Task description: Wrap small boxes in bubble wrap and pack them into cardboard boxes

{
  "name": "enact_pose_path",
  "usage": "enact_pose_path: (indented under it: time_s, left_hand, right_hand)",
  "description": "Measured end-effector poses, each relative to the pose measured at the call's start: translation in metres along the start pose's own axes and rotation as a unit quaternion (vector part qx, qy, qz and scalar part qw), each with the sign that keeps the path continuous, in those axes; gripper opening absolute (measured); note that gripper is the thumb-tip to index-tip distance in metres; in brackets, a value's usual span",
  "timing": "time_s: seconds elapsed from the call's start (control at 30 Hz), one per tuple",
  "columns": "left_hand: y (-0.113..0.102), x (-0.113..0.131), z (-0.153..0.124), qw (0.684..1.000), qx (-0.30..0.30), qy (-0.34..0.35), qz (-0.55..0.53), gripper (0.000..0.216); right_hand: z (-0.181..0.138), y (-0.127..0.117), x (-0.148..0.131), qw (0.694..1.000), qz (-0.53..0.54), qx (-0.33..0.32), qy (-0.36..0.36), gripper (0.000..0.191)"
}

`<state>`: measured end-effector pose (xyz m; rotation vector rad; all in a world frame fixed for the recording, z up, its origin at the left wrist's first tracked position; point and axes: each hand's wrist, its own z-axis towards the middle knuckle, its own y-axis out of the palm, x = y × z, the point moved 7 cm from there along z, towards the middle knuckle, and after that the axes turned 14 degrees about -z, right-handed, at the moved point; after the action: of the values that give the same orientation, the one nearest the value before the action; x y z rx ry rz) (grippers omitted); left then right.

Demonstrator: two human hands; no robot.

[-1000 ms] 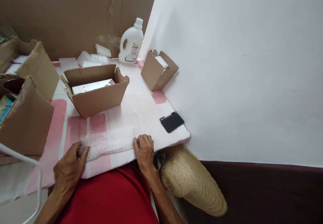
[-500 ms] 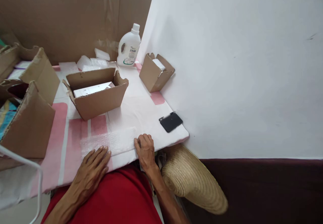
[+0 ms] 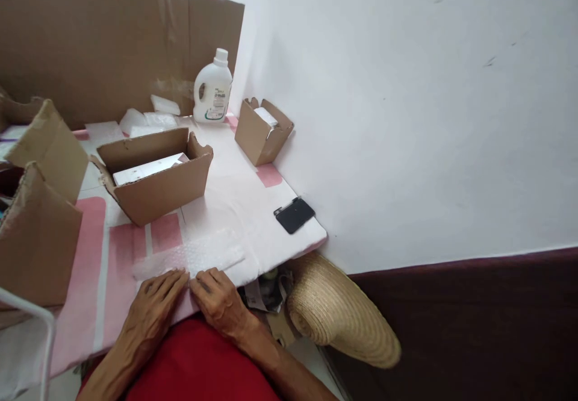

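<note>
A clear strip of bubble wrap lies crosswise on the cloth-covered table near its front edge. My left hand is at the near edge of the strip, its bent fingers pressed together on the plastic. Close beside it, my right hand has its fingers curled over the same edge, nearer the middle of the strip. Both hands are closed on the bubble wrap; the thumbs are mostly hidden. Only a small gap separates the two hands.
An open cardboard box holding a white carton stands beyond the wrap. More cardboard boxes crowd the left. A white jug, small box and black phone-like object lie farther back and right. A straw hat hangs below the table.
My right hand has moved left from the right end of the bubble wrap to beside my left hand. My left fingers, flatter before, are now more bent. The view has shifted right.
</note>
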<state>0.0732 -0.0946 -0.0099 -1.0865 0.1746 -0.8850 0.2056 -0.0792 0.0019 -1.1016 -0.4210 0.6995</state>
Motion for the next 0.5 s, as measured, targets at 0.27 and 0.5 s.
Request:
enact_pose_path:
  time_s: [0.27,0.5]
  left_hand:
    - [-0.003,-0.005,0.016,0.993,0.021,-0.097,-0.064,0.069]
    - [0.001,0.004,0.011,0.975,0.03,-0.15,-0.163,0.072]
  right_hand:
    - [0.009,0.006,-0.013,0.998,-0.011,0.041,-0.052,0.024]
    - [0.003,0.005,-0.016,0.997,-0.005,0.055,-0.044,0.023]
